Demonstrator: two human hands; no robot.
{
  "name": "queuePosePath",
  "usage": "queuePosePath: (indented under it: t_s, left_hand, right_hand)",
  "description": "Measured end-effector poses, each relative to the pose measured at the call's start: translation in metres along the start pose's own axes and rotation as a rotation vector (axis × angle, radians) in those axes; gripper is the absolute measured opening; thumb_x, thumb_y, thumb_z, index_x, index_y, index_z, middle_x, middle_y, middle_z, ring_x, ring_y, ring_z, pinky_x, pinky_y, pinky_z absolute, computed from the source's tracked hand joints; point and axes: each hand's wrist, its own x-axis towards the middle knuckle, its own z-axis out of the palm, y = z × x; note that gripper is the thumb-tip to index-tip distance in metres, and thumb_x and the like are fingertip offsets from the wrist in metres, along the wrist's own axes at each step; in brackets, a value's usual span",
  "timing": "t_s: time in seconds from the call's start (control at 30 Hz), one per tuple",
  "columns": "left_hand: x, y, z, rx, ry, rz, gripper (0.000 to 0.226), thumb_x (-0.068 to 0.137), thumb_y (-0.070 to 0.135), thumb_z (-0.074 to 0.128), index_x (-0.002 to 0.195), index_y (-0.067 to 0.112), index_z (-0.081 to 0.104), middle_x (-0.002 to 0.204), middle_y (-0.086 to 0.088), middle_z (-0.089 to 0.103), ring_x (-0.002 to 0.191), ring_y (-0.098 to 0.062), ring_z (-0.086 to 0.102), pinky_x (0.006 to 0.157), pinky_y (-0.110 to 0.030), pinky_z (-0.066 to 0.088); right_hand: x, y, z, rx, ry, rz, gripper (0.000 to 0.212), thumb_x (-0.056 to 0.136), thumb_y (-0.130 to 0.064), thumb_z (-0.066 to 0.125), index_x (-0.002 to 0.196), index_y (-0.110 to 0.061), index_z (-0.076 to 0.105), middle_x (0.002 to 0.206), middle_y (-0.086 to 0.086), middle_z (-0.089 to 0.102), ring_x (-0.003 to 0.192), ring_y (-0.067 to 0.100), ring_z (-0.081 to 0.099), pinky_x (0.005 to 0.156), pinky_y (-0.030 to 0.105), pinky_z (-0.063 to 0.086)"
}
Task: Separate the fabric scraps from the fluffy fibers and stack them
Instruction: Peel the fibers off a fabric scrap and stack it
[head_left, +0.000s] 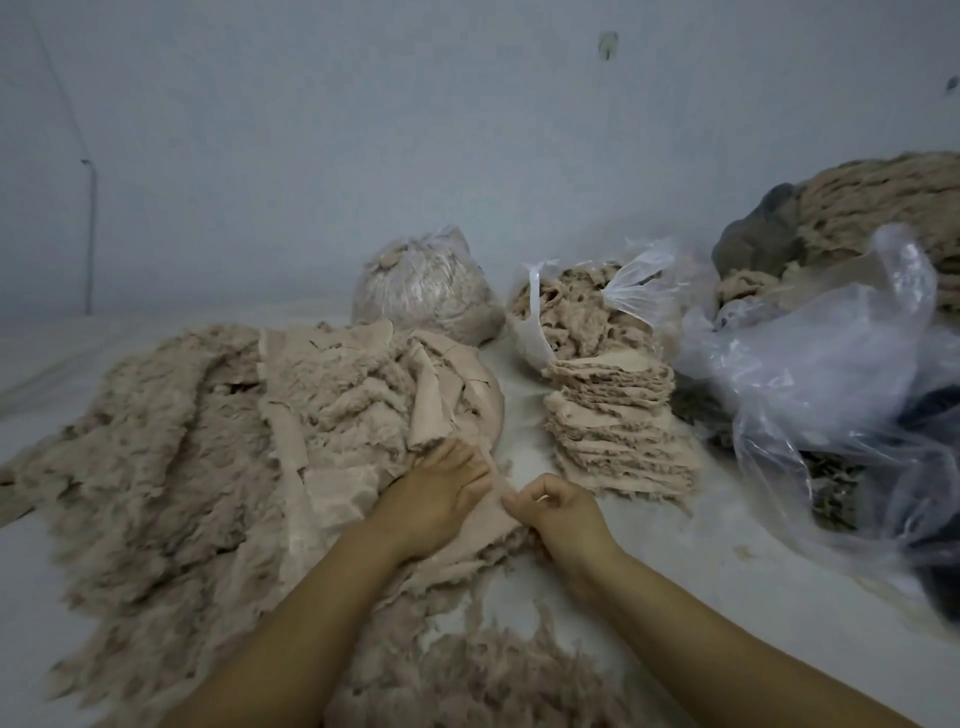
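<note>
pinching beige fabric scrap (493, 525): right hand (558, 512) | left hand (441, 499) flat on it | stack (618, 421) ragged, layered

The left hand (441, 493) presses flat on a smooth beige fabric scrap (488, 525) at the edge of a big fluffy fiber pile (197, 441). The right hand (558, 512) pinches that same scrap with curled fingers. A neat stack of scraps (618, 421) sits just to the right, near clear plastic bags (810, 374).

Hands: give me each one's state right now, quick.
Left hand: fingers straight, pressing on the fabric scrap.
Right hand: fingers curled, pinching the same scrap's edge.
</note>
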Motion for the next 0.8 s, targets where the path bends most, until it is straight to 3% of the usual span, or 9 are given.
queuePosePath:
  t_s: [0.13,0.2,0.3,0.37,0.43,0.47,0.57,0.7,0.8]
  left_hand:
    - [0.0,-0.004,0.012,0.056,-0.065,-0.074,0.046,0.104,0.034,0.022,0.143,0.014,0.036,0.154,-0.003,0.028,0.145,-0.014,0.012,0.118,-0.024,0.003]
    - [0.0,0.003,0.01,-0.015,0.023,-0.076,0.043,0.104,0.033,0.023,0.131,0.013,0.05,0.145,-0.005,0.042,0.143,-0.014,0.02,0.113,-0.014,0.003]
    - [0.004,0.029,0.001,-0.347,0.138,-0.187,0.047,0.094,0.058,0.025,0.074,0.026,0.053,0.089,-0.001,0.062,0.1,-0.015,0.057,0.082,-0.025,0.036]
    - [0.008,0.047,-0.002,-0.523,0.127,-0.29,0.051,0.08,0.077,0.036,0.081,0.031,0.057,0.09,0.001,0.063,0.082,-0.008,0.056,0.071,-0.027,0.039]
    - [0.013,0.06,-0.002,-0.741,-0.011,-0.458,0.062,0.077,0.065,0.06,0.123,0.023,0.056,0.118,0.001,0.059,0.108,-0.014,0.057,0.09,-0.028,0.045]
    - [0.015,0.062,0.001,-0.839,-0.071,-0.497,0.061,0.078,0.052,0.069,0.127,0.019,0.054,0.12,0.001,0.058,0.111,-0.016,0.057,0.094,-0.027,0.046]
    - [0.015,0.065,0.003,-0.967,-0.078,-0.412,0.007,0.088,0.02,0.065,0.085,0.017,0.07,0.08,0.009,0.067,0.077,-0.004,0.062,0.069,-0.014,0.048]
    - [0.014,0.071,0.006,-1.186,-0.076,-0.316,0.028,0.098,0.011,0.047,0.071,0.012,0.055,0.058,0.008,0.058,0.06,-0.01,0.054,0.058,-0.019,0.044]
    - [0.019,0.073,0.008,-1.086,0.009,-0.29,0.018,0.096,0.015,0.052,0.079,0.014,0.058,0.066,0.006,0.061,0.066,-0.01,0.057,0.058,-0.015,0.047]
  right_hand:
    - [-0.011,0.008,-0.03,-0.038,0.052,-0.059,0.033,0.081,-0.01,0.074,0.057,-0.013,0.052,0.044,-0.004,0.045,0.039,0.007,0.037,0.041,0.021,0.032]
    - [-0.016,0.013,-0.048,-0.051,0.071,-0.089,0.032,0.081,-0.011,0.074,0.059,-0.012,0.051,0.046,-0.003,0.042,0.041,0.009,0.035,0.042,0.022,0.031]
    - [-0.022,0.017,-0.063,-0.034,0.046,-0.152,0.025,0.083,-0.011,0.072,0.066,-0.01,0.053,0.052,0.0,0.043,0.046,0.012,0.038,0.045,0.02,0.033]
    - [-0.023,0.016,-0.063,-0.046,0.007,-0.236,0.019,0.081,-0.007,0.073,0.071,-0.011,0.057,0.06,0.003,0.051,0.056,0.015,0.048,0.052,0.02,0.04]
    - [-0.025,0.017,-0.061,-0.138,-0.046,-0.327,0.018,0.079,-0.007,0.075,0.072,-0.018,0.062,0.068,-0.002,0.059,0.064,0.013,0.053,0.06,0.022,0.044]
    - [-0.025,0.018,-0.06,-0.198,-0.084,-0.363,0.02,0.079,-0.009,0.076,0.072,-0.024,0.064,0.07,-0.006,0.061,0.065,0.01,0.053,0.062,0.021,0.044]
    - [-0.029,0.016,-0.06,-0.205,-0.131,-0.395,0.014,0.082,-0.03,0.073,0.071,-0.026,0.064,0.073,-0.007,0.064,0.067,0.008,0.056,0.063,0.017,0.044]
    - [-0.013,0.005,-0.072,0.037,0.087,-0.212,0.036,0.075,-0.05,0.06,0.086,-0.016,0.059,0.072,-0.012,0.059,0.072,0.011,0.055,0.064,0.018,0.046]
    - [-0.001,0.005,-0.076,-0.041,-0.037,-0.012,0.046,0.079,-0.048,0.065,0.111,-0.016,0.06,0.101,-0.005,0.063,0.093,0.012,0.06,0.082,0.025,0.048]
